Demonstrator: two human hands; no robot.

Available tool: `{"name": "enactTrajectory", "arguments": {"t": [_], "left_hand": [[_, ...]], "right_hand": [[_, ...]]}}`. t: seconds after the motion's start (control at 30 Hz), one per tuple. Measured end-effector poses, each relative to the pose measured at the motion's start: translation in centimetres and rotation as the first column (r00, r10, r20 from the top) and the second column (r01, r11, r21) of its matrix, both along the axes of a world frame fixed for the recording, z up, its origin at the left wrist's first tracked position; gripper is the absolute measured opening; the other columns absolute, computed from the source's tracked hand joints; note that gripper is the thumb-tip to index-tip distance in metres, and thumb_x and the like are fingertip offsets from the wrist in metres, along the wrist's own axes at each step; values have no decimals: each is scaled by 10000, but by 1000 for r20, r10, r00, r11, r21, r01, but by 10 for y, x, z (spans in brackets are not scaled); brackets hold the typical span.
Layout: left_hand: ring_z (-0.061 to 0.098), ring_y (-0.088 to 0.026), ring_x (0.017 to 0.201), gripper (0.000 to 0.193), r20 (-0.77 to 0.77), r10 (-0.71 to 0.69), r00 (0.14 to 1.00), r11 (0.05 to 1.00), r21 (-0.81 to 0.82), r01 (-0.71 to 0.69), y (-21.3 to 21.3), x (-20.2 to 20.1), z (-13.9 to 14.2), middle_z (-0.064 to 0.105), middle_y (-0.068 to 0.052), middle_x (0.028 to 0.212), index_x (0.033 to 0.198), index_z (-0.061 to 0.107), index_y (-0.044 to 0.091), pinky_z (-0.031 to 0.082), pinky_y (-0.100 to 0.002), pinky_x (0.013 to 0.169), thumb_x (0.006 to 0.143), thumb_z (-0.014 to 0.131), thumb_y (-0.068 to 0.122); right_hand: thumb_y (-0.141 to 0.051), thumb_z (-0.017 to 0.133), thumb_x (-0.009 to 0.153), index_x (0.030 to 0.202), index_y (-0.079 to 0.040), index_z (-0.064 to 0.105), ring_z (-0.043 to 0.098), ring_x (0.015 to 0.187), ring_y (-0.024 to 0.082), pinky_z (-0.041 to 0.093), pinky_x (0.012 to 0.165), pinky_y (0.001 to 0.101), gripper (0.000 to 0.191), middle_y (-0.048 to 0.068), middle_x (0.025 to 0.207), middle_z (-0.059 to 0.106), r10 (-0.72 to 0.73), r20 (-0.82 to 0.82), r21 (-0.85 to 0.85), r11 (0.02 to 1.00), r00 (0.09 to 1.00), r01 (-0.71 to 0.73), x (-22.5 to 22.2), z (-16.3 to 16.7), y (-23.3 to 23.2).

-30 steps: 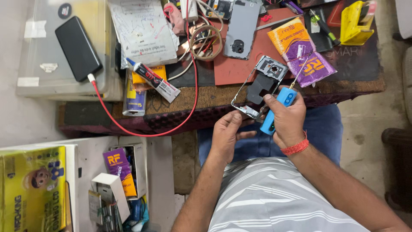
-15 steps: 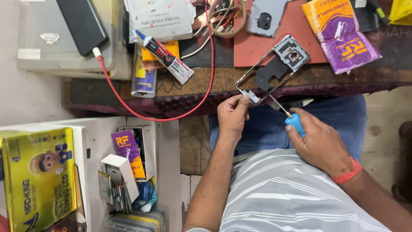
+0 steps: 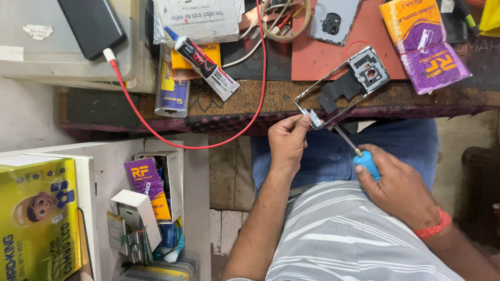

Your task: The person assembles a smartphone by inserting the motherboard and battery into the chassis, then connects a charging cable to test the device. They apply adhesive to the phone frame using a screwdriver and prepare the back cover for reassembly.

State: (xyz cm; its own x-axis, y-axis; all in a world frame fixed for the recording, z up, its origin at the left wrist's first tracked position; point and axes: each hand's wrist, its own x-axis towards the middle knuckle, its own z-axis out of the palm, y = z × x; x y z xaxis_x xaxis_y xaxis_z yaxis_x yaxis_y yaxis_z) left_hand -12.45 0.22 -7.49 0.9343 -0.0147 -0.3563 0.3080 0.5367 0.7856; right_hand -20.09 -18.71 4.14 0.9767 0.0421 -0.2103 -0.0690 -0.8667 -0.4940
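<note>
My left hand (image 3: 287,141) pinches the near corner of a silver phone frame (image 3: 344,83) that rests on the front edge of the workbench (image 3: 250,104) and juts over my lap. My right hand (image 3: 398,187) grips a small screwdriver (image 3: 359,156) by its blue handle, its thin shaft angled up to the frame's near corner beside my left fingers. The frame carries a black inner sheet and a camera housing at its far end.
On the bench lie a glue tube (image 3: 200,58), a grey phone back cover (image 3: 333,18), an orange-and-purple packet (image 3: 424,44) and a red mat (image 3: 323,57). A red cable (image 3: 172,138) loops from a black phone (image 3: 92,23). Boxes (image 3: 148,208) of parts stand lower left.
My right hand has drawn back toward my body with the screwdriver, now pointing its tip up at the frame's corner. The view has shifted lower and closer.
</note>
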Motion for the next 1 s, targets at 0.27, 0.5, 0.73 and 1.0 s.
{"name": "enactTrajectory", "arguments": {"t": [0.27,0.5,0.73,1.0], "left_hand": [[459,-10,525,264,60,11,998,999,43,-14,8,4,8,793,-101,902,1057,762,-50,350,-171,448,982,730,201],[701,-99,851,234,203,21,979,996,86,-39,6,4,12,783,-92,954,1085,761,-62,570,-242,791,996,740,153],[649,-63,809,222,230,13,973,979,194,-59,9,4,27,771,-49,917,1080,776,-47,531,-215,728,992,750,154],[694,-71,821,216,241,9,970,977,203,-59,9,3,44,784,-60,912,1063,771,-40,568,-221,766,984,739,158]], "right_hand": [[-342,620,932,1313,-96,617,712,881,395,568,753,465,453,187,1069,727,-2,2,-47,999,1000,3,2,4,0],[-307,619,937,1298,-74,612,710,863,400,558,728,461,430,195,1014,727,8,6,42,999,1000,-8,5,5,3],[-284,626,949,1291,-70,608,720,847,369,559,729,434,404,192,961,724,-52,8,112,992,999,51,7,7,4],[-273,606,970,1305,-56,596,728,872,359,560,729,427,400,196,1003,724,-78,61,150,986,995,68,8,5,1]]}}
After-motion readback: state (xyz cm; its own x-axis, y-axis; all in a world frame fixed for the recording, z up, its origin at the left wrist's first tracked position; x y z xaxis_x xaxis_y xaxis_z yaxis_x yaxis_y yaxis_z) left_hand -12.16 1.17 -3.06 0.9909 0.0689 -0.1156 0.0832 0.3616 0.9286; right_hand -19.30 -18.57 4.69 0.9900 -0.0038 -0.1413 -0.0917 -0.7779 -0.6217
